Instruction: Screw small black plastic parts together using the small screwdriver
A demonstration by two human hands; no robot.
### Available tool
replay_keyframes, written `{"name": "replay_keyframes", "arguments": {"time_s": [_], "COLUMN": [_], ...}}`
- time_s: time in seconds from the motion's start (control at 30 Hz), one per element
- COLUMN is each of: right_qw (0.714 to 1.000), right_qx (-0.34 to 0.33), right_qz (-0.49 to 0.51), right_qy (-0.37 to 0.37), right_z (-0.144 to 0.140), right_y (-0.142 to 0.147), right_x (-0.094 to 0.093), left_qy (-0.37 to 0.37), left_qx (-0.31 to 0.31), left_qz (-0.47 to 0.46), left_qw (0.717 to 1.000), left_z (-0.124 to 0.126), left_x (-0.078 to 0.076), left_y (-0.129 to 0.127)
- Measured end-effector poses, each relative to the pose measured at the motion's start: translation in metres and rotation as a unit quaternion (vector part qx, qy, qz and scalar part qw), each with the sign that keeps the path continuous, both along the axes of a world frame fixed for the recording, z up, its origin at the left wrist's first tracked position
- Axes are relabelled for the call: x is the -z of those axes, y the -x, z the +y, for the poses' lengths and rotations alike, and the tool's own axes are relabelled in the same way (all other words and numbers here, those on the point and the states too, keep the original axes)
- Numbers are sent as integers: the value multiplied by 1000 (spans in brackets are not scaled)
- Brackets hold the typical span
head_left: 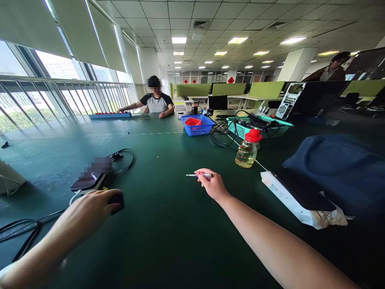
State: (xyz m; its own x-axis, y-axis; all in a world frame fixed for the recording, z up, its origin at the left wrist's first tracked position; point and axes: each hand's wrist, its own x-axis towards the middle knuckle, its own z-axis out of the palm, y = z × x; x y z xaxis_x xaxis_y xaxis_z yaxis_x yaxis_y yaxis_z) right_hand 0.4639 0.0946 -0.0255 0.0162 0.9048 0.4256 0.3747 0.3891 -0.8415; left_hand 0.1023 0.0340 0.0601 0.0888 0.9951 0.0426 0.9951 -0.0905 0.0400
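Over the left part of the dark green table (168, 224), my left hand (87, 210) is closed on a small black object (116, 202); motion blur hides its kind. Just behind that hand lies a phone-like device (87, 180) on a pale block, with cables about it. My right hand (214, 186) is above the middle of the table, pinching a small screwdriver (207, 175). Its thin metal tip points left, away from the fingers. The two hands are well apart.
A jar with a red lid (246, 150), a tissue pack (288, 200) and a navy bag (337, 168) stand to the right. Farther back are a blue basket (198, 130) and a teal basket (240, 130) of cables. Another person (156, 102) sits across the table.
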Motion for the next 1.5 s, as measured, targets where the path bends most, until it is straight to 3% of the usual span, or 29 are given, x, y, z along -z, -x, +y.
{"name": "replay_keyframes", "arguments": {"time_s": [0.1, 0.2, 0.3, 0.4, 0.73, 1.07, 1.3, 1.5], "right_qw": [1000, 998, 995, 992, 987, 976, 966, 952], "right_qx": [18, 39, 46, 42, 32, 47, 14, -12], "right_qz": [-13, -40, -64, -79, -103, -136, -145, -151], "right_qy": [-13, -38, -66, -93, -121, -161, -214, -266], "right_z": [-1, -4, -9, -14, -15, -22, -24, -27], "right_y": [-1, -2, -1, 1, 5, 5, 8, 10], "right_x": [-3, -7, -11, -13, -14, -19, -19, -18], "left_qy": [-3, -8, -20, -44, -66, -57, -16, -24], "left_qx": [89, 179, 231, 253, 350, 298, 333, 333], "left_qz": [-31, -50, -65, -92, -162, -270, -320, -319], "left_qw": [996, 983, 971, 962, 920, 914, 887, 887], "left_z": [16, 40, 60, 70, 81, 84, 85, 86], "left_x": [1, 12, 26, 39, 70, 82, 85, 91], "left_y": [-58, -107, -142, -160, -156, -156, -153, -155]}}
